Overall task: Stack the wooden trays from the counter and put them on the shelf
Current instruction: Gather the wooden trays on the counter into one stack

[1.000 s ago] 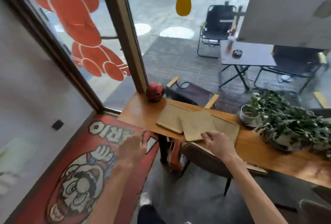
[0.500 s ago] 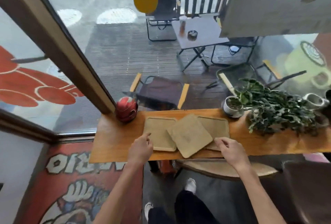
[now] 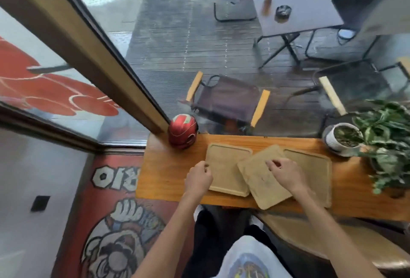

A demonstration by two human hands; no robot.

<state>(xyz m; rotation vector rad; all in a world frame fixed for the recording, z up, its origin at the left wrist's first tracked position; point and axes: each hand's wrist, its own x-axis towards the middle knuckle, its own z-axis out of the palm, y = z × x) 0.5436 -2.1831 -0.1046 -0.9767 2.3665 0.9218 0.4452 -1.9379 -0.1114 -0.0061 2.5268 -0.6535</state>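
Note:
Three pale wooden trays lie on the orange wooden counter [image 3: 164,173] by the window. The left tray [image 3: 228,166] lies flat. The middle tray [image 3: 259,184] is turned at an angle and overlaps both neighbours. The right tray [image 3: 315,171] is partly under it. My left hand [image 3: 198,177] hovers at the left tray's left edge, fingers curled, holding nothing that I can see. My right hand [image 3: 286,172] rests over the middle tray's upper right part, fingers bent down onto it; no grip is visible.
A red helmet-shaped ornament [image 3: 182,130] stands at the counter's back left. A white potted plant [image 3: 342,139] and a leafy plant [image 3: 386,142] crowd the right end. A round wooden stool [image 3: 321,240] sits under the counter. Glass window behind.
The view has swung down and closer over the counter. My left hand came up from beside the counter to the left tray's edge. My right hand moved from the front edge onto the middle tray.

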